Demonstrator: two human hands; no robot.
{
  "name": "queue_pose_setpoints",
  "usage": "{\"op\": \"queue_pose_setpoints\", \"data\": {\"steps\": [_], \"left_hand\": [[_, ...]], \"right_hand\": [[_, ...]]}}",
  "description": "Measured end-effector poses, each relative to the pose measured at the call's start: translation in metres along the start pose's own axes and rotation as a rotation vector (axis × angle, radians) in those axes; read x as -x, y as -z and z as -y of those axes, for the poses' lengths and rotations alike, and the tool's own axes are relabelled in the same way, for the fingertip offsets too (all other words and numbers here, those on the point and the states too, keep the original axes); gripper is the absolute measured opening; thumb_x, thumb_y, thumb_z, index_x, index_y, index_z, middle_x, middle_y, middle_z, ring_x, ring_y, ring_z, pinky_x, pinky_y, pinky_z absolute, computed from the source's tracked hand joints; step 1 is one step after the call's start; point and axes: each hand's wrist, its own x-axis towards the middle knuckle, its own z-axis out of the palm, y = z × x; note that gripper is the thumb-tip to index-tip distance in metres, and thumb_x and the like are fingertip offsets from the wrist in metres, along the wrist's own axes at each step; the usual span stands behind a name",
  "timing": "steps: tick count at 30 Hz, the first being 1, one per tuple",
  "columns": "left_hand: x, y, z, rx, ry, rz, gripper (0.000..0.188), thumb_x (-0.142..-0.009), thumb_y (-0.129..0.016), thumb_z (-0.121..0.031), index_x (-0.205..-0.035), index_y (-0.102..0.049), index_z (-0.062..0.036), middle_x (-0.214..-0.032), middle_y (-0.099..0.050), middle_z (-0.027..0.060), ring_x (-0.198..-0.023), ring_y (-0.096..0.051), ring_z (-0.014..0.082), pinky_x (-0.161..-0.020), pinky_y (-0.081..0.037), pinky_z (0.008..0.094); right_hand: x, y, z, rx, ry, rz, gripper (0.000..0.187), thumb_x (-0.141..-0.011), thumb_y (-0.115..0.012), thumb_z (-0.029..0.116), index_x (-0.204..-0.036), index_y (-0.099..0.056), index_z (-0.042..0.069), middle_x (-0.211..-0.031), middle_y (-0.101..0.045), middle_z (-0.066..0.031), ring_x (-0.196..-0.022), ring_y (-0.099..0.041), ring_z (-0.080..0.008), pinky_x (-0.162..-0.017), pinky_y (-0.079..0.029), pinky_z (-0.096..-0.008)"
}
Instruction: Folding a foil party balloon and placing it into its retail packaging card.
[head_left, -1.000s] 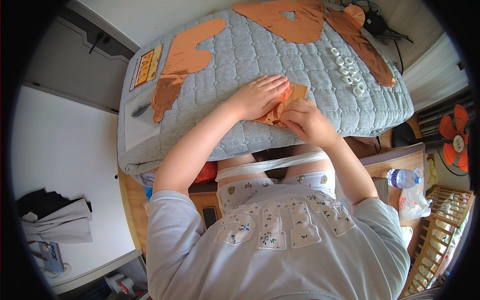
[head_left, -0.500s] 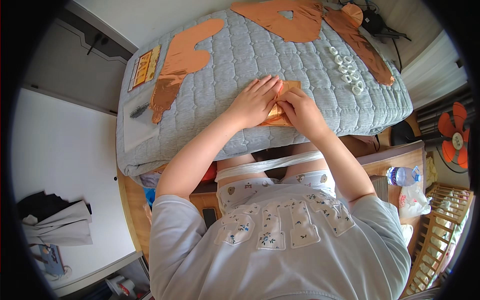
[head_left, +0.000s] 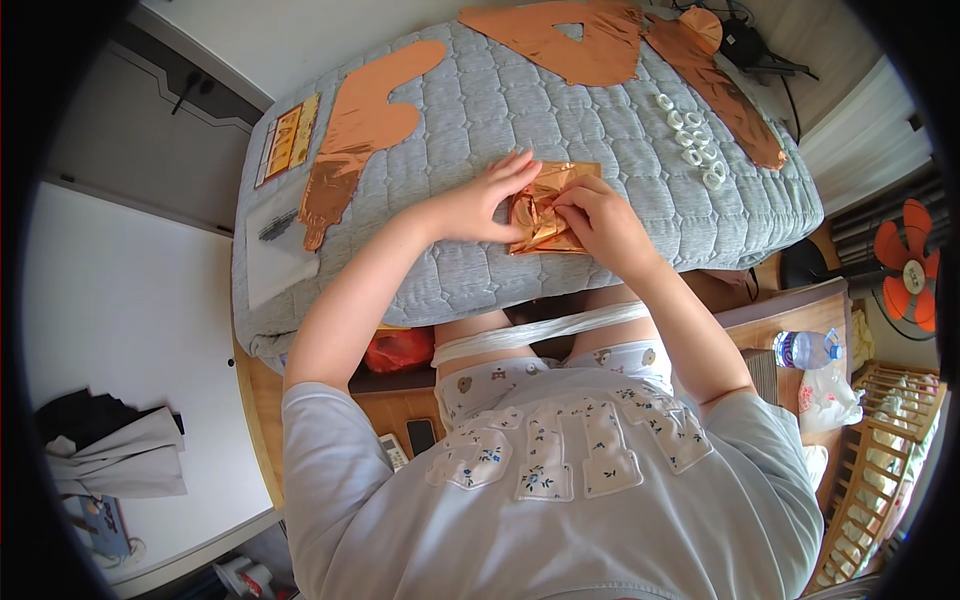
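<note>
A folded copper-coloured foil balloon [head_left: 540, 215] lies crumpled near the front edge of the grey quilted mattress [head_left: 440, 190]. At its left side my left hand [head_left: 478, 208] is open, thumb and fingers spread apart around the foil's edge. My right hand [head_left: 607, 228] is closed, its thumb and forefinger pinching the right part of the foil. Farther off, an unfolded copper foil balloon [head_left: 365, 110] lies flat to the left. Another flat foil balloon [head_left: 600, 45] is at the far middle, and a long narrow one [head_left: 720, 100] stretches along the right.
Several white rings [head_left: 690, 140] lie on the mattress's right. At its left are a printed card [head_left: 288, 140] and a clear plastic sleeve [head_left: 275, 255]. An orange-bladed fan [head_left: 908, 265] stands right, above a low wooden surface with a plastic bottle [head_left: 805, 350]. A phone [head_left: 420, 434] lies below.
My left hand has lifted off the foil's top and drawn back left, fingers spreading. More of the crumpled foil shows. My right hand stays at nearly the same place.
</note>
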Motion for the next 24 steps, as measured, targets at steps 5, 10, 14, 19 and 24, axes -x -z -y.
{"op": "queue_pose_setpoints", "data": {"steps": [5,10,14,19,24], "left_hand": [[0.0084,0.0023,0.0049,-0.075,0.036,0.049,0.115,-0.082,-0.085,-0.030,-0.169,-0.011,-0.0159,-0.176,0.003,0.0152,-0.162,0.001,0.0355,-0.131,-0.011,0.0477],[0.0063,0.0017,0.0047,-0.127,0.059,0.080,0.119,-0.081,-0.086,-0.032,-0.170,-0.009,-0.0164,-0.176,0.003,0.0151,-0.162,0.001,0.0348,-0.131,-0.012,0.0476],[0.0074,0.0022,0.0056,-0.063,0.030,0.066,0.119,-0.080,-0.087,-0.029,-0.169,-0.010,-0.0161,-0.176,0.001,0.0143,-0.162,-0.001,0.0333,-0.131,-0.012,0.0464],[0.0085,0.0025,0.0038,-0.052,0.025,0.053,0.119,-0.078,-0.087,-0.026,-0.169,-0.011,-0.0157,-0.176,-0.001,0.0137,-0.162,-0.002,0.0330,-0.131,-0.013,0.0459],[0.0097,0.0020,-0.0034,-0.085,0.003,0.005,0.116,-0.078,-0.084,-0.019,-0.169,-0.012,-0.0160,-0.176,0.000,0.0142,-0.162,-0.005,0.0344,-0.131,-0.013,0.0486]], "right_hand": [[-0.0019,0.0015,0.0048,-0.011,-0.021,0.003,0.010,-0.094,-0.069,0.007,-0.099,-0.071,-0.001,-0.104,-0.068,-0.0158,-0.093,-0.067,-0.0381,-0.082,-0.055,-0.0430],[-0.0014,0.0012,0.0058,-0.007,-0.035,-0.005,0.009,-0.094,-0.070,0.005,-0.102,-0.072,0.000,-0.103,-0.068,-0.0139,-0.092,-0.068,-0.0347,-0.082,-0.055,-0.0400],[-0.0018,-0.0001,0.0027,-0.002,-0.029,-0.002,0.010,-0.093,-0.070,0.005,-0.101,-0.072,0.000,-0.102,-0.068,-0.0146,-0.092,-0.067,-0.0352,-0.082,-0.055,-0.0403],[-0.0045,0.0000,0.0029,0.006,-0.036,-0.003,0.010,-0.093,-0.070,0.004,-0.101,-0.072,-0.001,-0.102,-0.068,-0.0157,-0.092,-0.068,-0.0358,-0.081,-0.055,-0.0407],[-0.0065,0.0003,0.0009,0.001,-0.035,0.001,0.010,-0.093,-0.070,0.004,-0.100,-0.072,-0.002,-0.102,-0.068,-0.0162,-0.090,-0.068,-0.0360,-0.081,-0.055,-0.0408]]}}
